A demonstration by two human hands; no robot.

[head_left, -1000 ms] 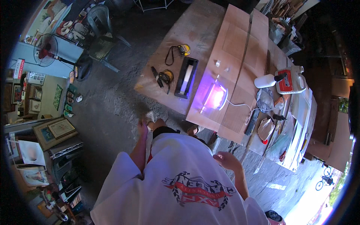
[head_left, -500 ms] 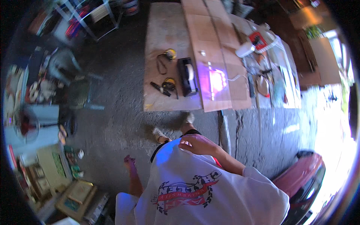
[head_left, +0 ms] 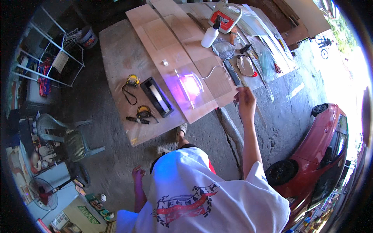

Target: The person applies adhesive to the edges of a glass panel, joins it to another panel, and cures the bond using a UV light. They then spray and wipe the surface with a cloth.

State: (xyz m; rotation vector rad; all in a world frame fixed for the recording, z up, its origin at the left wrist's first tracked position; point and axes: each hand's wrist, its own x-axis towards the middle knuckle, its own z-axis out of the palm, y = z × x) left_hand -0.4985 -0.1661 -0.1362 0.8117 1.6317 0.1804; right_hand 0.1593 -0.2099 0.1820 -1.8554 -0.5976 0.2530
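Note:
My right hand reaches to the near right edge of the table, its loosely bent fingers by the corner of a brown panel. I see nothing held in it; whether the fingertips touch the panel I cannot tell. Just beyond lies a long black bar. Low at my left side hangs my left hand, empty, fingers loosely apart. On the panels a lamp glows purple-white, with a white cable. Left of it are a long black holder with a pale insert and two yellow-black tape measures.
A white spray bottle, a jug with a red label, clear sheets and red-handled scissors occupy the table's far right. A red car stands right, a plastic chair and a fan left.
My right hand has moved from in front of my shirt out to the table's near right edge. My left hand stays low. The view has turned, with more of the car showing.

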